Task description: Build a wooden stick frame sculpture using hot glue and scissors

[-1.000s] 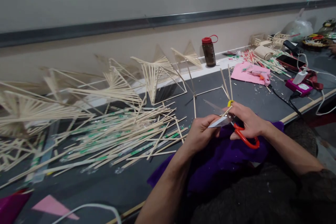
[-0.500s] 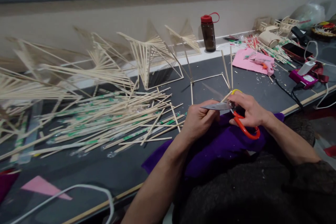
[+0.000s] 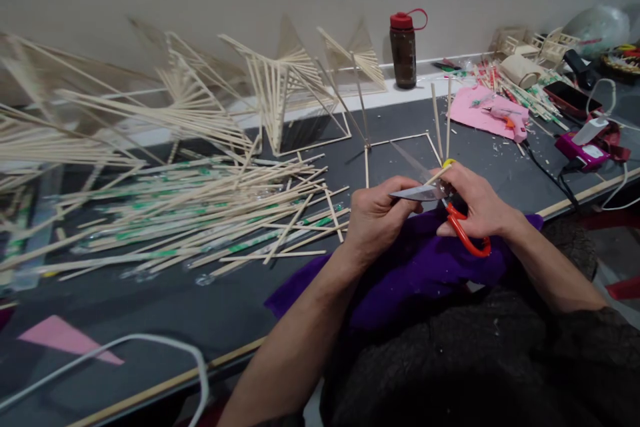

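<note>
My right hand point(image 3: 477, 203) is closed on a pair of scissors point(image 3: 467, 233) with red and yellow handles. Their blades are spread and point left, one lying in front of the fingers of my left hand point(image 3: 383, 217). That hand pinches a thin wooden stick point(image 3: 438, 175), which runs up to the right between the blades. Just beyond my hands stands a square stick frame point(image 3: 397, 140) with pairs of sticks rising from two corners. Below them a purple cloth point(image 3: 425, 273) lies over the table edge and my lap.
A pile of loose sticks point(image 3: 240, 213) covers the table to the left. Finished-looking stick structures point(image 3: 285, 93) line the wall beside a dark bottle point(image 3: 403, 53). A pink glue gun point(image 3: 507, 120), a phone point(image 3: 573, 100) and a purple power adapter point(image 3: 583, 150) lie right.
The camera view has shifted slightly, so the table appears higher in the picture. My hands keep nearly the same pose, the scissor blades still spread around the stick.
</note>
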Available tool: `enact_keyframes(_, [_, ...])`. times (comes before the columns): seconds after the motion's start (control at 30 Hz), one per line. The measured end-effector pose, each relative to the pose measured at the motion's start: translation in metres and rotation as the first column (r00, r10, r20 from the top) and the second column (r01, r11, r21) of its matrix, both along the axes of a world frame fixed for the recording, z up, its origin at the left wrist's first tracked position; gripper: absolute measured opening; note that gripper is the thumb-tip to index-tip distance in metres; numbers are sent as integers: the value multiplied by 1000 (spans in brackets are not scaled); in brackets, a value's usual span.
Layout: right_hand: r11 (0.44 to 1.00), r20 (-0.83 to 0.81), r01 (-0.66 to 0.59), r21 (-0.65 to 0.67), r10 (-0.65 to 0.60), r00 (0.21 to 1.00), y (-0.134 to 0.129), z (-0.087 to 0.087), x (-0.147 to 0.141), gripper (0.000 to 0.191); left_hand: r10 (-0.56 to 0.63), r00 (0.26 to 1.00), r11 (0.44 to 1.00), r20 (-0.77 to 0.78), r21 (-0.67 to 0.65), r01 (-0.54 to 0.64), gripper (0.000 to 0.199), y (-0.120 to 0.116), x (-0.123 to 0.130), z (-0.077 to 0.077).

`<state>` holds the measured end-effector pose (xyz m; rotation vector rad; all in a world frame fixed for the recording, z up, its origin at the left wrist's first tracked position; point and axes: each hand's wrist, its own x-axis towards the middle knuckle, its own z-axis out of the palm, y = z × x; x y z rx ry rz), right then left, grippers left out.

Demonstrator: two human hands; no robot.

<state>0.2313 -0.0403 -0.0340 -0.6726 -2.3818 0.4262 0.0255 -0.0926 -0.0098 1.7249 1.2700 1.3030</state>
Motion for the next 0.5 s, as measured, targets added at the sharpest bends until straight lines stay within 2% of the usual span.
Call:
enact_keyframes(0.2, [1000,25,27,-9,-27,999,-1,1,-1,81,-32,999,999,-14,1,32,17,2,-2,-1])
enact_keyframes(0.5, [999,30,42,15,-42,999,-1,0,-1,77,-55,995,998,-81,11,56,21,4,-3,-3])
